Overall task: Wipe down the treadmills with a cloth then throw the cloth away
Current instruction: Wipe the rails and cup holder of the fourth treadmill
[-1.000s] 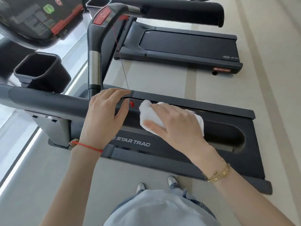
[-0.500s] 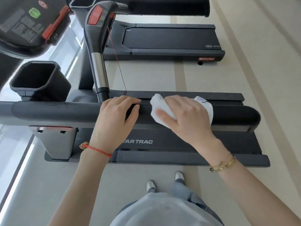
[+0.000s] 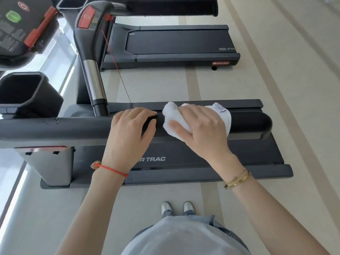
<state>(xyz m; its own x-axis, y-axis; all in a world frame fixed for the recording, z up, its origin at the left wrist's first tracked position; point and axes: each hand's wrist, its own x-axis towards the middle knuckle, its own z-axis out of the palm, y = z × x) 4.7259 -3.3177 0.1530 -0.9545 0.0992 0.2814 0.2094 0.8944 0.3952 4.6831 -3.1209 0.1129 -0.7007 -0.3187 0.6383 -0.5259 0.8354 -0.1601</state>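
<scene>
A dark grey treadmill (image 3: 211, 159) lies across the view, its black side handrail (image 3: 64, 127) running left to right at waist height. My left hand (image 3: 130, 133) grips the handrail near its middle, fingers curled over the top. Just to the right, my right hand (image 3: 204, 129) holds a white cloth (image 3: 172, 116) wrapped over the handrail. The cloth bulges out past the fingers on the left, and a labelled corner shows on the right. The handrail's rounded end (image 3: 265, 124) lies beyond the right hand.
A second treadmill (image 3: 180, 45) stands further away, parallel to the first. A console (image 3: 16, 28) with a green button and a cup holder (image 3: 27, 92) are at the left. An upright post (image 3: 93, 83) with a red safety cord rises behind the handrail. Beige floor lies around.
The right hand with the cloth has slid slightly right along the handrail. The left hand stays gripping the rail, and my view has tilted further down.
</scene>
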